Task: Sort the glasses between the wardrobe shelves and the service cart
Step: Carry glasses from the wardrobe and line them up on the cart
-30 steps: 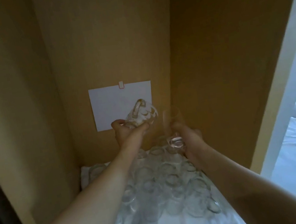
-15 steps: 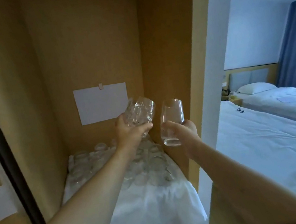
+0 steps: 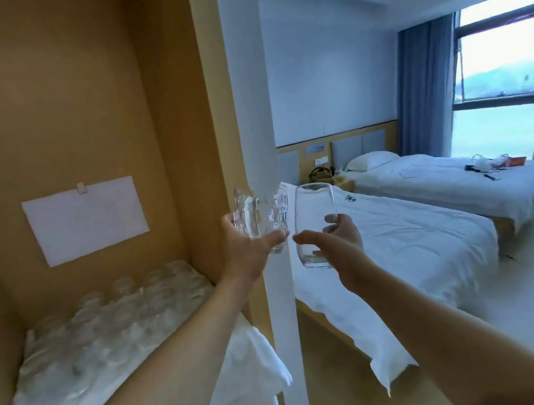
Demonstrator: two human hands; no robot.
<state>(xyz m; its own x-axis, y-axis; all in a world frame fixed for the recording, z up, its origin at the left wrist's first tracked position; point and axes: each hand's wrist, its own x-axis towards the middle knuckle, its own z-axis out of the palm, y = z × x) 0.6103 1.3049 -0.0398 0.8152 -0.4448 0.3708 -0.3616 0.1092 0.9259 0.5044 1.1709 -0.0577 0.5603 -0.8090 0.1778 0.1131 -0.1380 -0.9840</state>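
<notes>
A: What is held in the left hand (image 3: 248, 252)?

B: A cut-pattern glass (image 3: 262, 215) is gripped there, with the fingers curled around its lower part. It is held tilted, in front of the white edge of the wardrobe (image 3: 248, 101).

A: And in the right hand (image 3: 341, 243)?

B: A smooth clear tumbler (image 3: 314, 226) is held upright. The thumb is pressed on its near side and the fingers are wrapped around the far side. The two glasses are just beside each other; whether they touch cannot be told.

A: Where are the other glasses kept?

B: Many clear glasses (image 3: 116, 315) are packed close together on the wardrobe shelf (image 3: 216, 383), which is covered by a white cloth (image 3: 246, 375). The cloth hangs over the front edge. The glasses are blurred, so probably they stand in rows, but this is not sure.

A: What else is seen?

B: A white sheet of paper (image 3: 86, 220) is fixed to the back panel. To the right, two beds (image 3: 420, 241) with white covers are seen, and a blue curtain (image 3: 425, 88) beside the window (image 3: 509, 69).
</notes>
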